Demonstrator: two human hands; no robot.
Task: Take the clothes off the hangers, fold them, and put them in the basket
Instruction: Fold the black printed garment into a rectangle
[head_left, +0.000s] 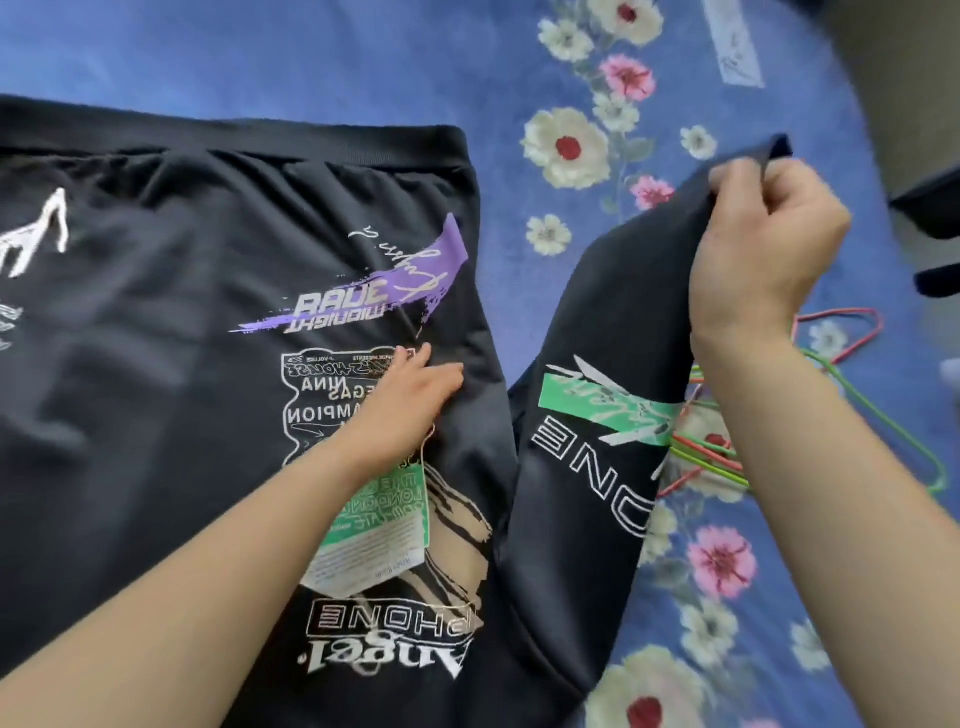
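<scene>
Two hands are employed: the black sweatshirt (208, 312) is spread on the flowered blanket (311, 52), pinned by the flat, straight-fingered left hand (410, 395) so nothing slides; its sleeve (597, 364) is pinched at the cuff by the right hand (769, 244), seemingly for folding inward.

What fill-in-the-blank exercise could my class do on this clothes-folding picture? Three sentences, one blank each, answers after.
1. On the black sweatshirt, the right hand pinches the cuff of one ____.
2. The left hand rests flat on the sweatshirt, which lies on a flowered ____ bedsheet.
3. The wire hangers on the bedsheet are red and ____.
Missing words: sleeve; blue; green.
</scene>
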